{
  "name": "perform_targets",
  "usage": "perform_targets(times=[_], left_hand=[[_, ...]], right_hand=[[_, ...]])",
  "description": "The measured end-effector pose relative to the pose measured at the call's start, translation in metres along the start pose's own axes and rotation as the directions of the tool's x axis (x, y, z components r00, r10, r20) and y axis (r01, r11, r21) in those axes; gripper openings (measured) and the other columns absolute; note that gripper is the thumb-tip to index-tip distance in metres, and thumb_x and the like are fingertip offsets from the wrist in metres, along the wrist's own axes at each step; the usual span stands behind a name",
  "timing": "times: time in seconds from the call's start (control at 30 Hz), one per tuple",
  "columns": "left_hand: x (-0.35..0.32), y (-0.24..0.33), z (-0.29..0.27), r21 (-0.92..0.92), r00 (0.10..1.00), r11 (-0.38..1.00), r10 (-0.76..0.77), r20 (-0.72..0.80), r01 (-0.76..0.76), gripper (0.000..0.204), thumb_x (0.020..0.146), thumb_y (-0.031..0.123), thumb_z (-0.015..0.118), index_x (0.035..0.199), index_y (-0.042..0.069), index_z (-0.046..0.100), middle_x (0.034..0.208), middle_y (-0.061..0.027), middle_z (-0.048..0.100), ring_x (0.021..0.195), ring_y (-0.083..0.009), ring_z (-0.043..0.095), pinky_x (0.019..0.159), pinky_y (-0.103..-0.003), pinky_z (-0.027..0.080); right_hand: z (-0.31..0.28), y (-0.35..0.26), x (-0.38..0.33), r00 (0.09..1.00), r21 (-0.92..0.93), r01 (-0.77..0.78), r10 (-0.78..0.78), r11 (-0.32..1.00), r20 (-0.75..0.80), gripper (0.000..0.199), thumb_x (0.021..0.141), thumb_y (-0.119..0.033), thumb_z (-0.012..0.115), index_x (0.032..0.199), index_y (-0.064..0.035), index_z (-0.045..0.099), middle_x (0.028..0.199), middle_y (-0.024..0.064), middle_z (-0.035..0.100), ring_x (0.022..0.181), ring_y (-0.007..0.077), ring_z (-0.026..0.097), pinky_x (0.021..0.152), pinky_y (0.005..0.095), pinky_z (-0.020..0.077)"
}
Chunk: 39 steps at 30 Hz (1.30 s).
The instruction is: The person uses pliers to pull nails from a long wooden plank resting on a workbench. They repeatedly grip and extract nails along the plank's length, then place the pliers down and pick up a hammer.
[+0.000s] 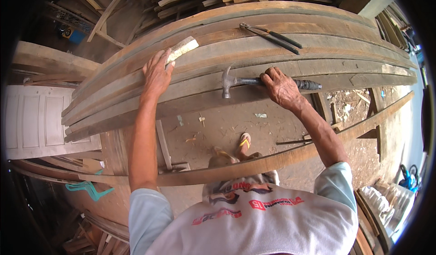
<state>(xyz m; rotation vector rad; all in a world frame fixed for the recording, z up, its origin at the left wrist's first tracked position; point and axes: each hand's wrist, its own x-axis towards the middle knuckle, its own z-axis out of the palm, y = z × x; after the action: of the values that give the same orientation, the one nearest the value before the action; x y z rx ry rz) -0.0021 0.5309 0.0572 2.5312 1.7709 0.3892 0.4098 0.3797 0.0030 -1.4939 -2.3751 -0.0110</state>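
Weathered wooden planks (pixel 254 73) lie stacked across the frame, and the left hand (pixel 157 73) lies flat on them, fingers spread, apparently to steady the stack; just beyond its fingertips sits a pale offcut (pixel 182 48). The right hand (pixel 281 88) is wrapped tight round a claw hammer (pixel 254 81), gripping mid-shaft so the head lies close to its left on the plank and the dark handle pokes out to its right. Pincers (pixel 271 37) rest farther up the boards, beyond that fist.

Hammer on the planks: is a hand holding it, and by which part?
Yes. The right hand holds the hammer around its handle. The left hand rests flat on the wooden planks.
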Motion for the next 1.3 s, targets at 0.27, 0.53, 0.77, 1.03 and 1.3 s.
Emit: perform_targets(times=[0.27, 0.53, 0.77, 1.03, 1.3], left_hand=[[-0.004, -0.007, 0.007, 0.006, 0.999, 0.999, -0.033, -0.041, 0.033, 0.051, 0.105, 0.024, 0.064, 0.155, 0.022, 0.057, 0.156, -0.0106, 0.056, 0.147, -0.0302, 0.047, 0.122, -0.049, 0.03], [0.016, 0.003, 0.024, 0.019, 0.995, 1.0, -0.019, -0.103, 0.021, 0.048, 0.106, 0.019, 0.062, 0.154, 0.023, 0.059, 0.155, -0.0096, 0.057, 0.145, -0.03, 0.049, 0.121, -0.049, 0.03], [-0.002, -0.008, 0.024, -0.036, 0.985, 0.999, -0.007, -0.17, 0.0, 0.045, 0.106, 0.015, 0.06, 0.15, 0.022, 0.062, 0.152, -0.009, 0.059, 0.145, -0.0289, 0.049, 0.118, -0.051, 0.03], [-0.069, 0.049, 0.025, -0.174, 0.903, 0.981, -0.002, -0.43, -0.081, 0.068, 0.101, 0.034, 0.071, 0.158, 0.008, 0.047, 0.162, -0.0213, 0.043, 0.158, -0.0379, 0.027, 0.129, -0.059, 0.018], [-0.287, 0.135, 0.077, -0.63, 0.804, 0.766, 0.293, 0.517, 0.126, 0.091, 0.083, 0.049, 0.087, 0.151, 0.0, 0.051, 0.143, -0.0267, 0.06, 0.133, -0.0442, 0.058, 0.113, -0.053, 0.047]], right_hand=[[-0.07, -0.01, 0.119, 0.985, -0.108, -0.015, -0.004, 0.994, -0.17, 0.033, 0.105, -0.031, 0.064, 0.13, -0.0091, 0.063, 0.107, 0.0126, 0.064, 0.108, 0.0305, 0.067, 0.089, 0.0445, 0.0575], [-0.003, 0.041, 0.166, 0.991, -0.183, -0.113, 0.124, 0.977, 0.047, 0.041, 0.108, -0.029, 0.057, 0.146, -0.0152, 0.06, 0.133, 0.0186, 0.067, 0.131, 0.0362, 0.061, 0.111, 0.058, 0.0451], [-0.023, -0.069, 0.09, 0.946, 0.167, 0.006, 0.048, 0.986, -0.32, 0.039, 0.099, -0.013, 0.072, 0.136, -0.0054, 0.064, 0.125, 0.0185, 0.066, 0.114, 0.0396, 0.062, 0.098, 0.0486, 0.0507], [0.026, -0.11, -0.103, 0.887, 0.477, -0.421, 0.24, 0.771, 0.395, 0.041, 0.103, -0.025, 0.069, 0.135, 0.0002, 0.062, 0.113, 0.0245, 0.071, 0.104, 0.0386, 0.072, 0.089, 0.0488, 0.0578], [-0.012, -0.068, -0.197, 0.722, 0.205, -0.395, 0.164, 0.896, 0.672, 0.095, 0.07, -0.077, 0.083, 0.123, 0.0007, 0.071, 0.108, 0.0248, 0.075, 0.107, 0.0422, 0.07, 0.098, 0.0527, 0.0509]])
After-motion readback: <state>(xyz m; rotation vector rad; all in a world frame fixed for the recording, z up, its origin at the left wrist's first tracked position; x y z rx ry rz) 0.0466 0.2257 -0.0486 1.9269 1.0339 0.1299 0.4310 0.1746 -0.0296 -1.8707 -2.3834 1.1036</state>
